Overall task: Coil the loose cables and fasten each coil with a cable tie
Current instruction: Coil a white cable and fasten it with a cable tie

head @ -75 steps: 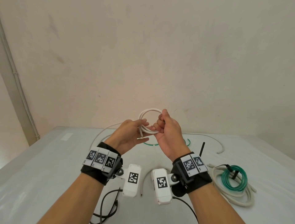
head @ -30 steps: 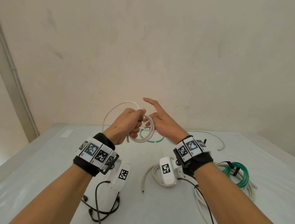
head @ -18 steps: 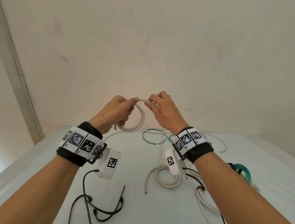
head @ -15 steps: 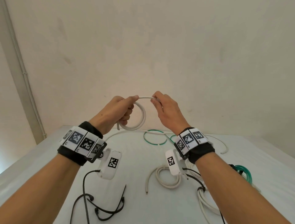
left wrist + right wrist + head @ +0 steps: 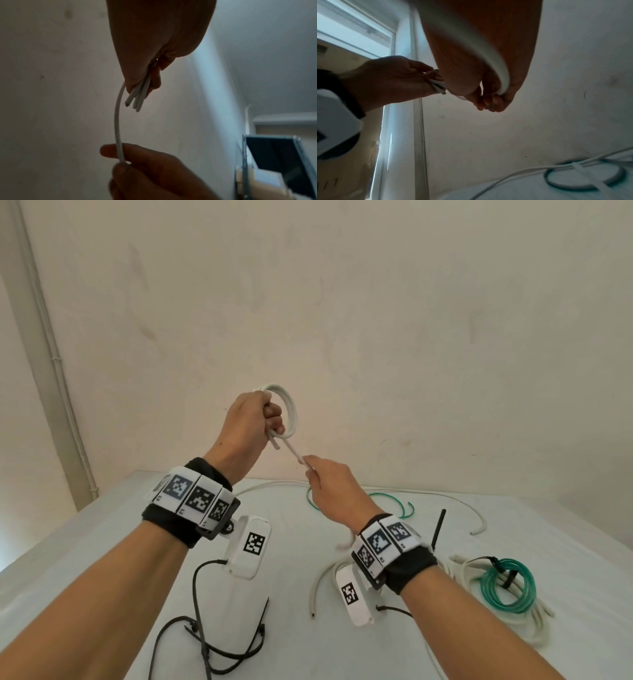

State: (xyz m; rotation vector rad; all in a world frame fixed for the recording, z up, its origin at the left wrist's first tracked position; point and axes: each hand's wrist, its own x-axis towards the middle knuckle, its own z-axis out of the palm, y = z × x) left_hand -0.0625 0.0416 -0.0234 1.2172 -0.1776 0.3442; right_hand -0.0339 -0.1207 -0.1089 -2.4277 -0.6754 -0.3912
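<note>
Up in the air above the table (image 5: pixel 102 542), my left hand (image 5: pixel 245 428) is clenched around a small coil of white cable (image 5: pixel 286 412), the loops standing out past my knuckles against the wall. From the left wrist view I see 1 cut end and 2 or 3 strands poking out under the palm. My right hand (image 5: pixel 330 487) sits lower and to the right, pinching the free tail of that same cable between thumb and fingertips; the tail runs taut and straight between the 2 hands.

Below, on the white table, a loose white cable (image 5: pixel 445 496) trails along the far edge, with a thin green wire (image 5: pixel 387 496) curled just in front of it. Towards the right edge lies a finished green coil (image 5: pixel 508 585) with a black tie around it, resting on a thicker white coil (image 5: pixel 534 625). Between my forearms, partly hidden by the right wrist camera, another white cable (image 5: pixel 318 580) lies in a loose loop. Near the front edge, under my left forearm, several black cable ties (image 5: pixel 239 648) lie crossed over each other, and 1 more black tie (image 5: pixel 438 529) stands out behind my right wrist.
</note>
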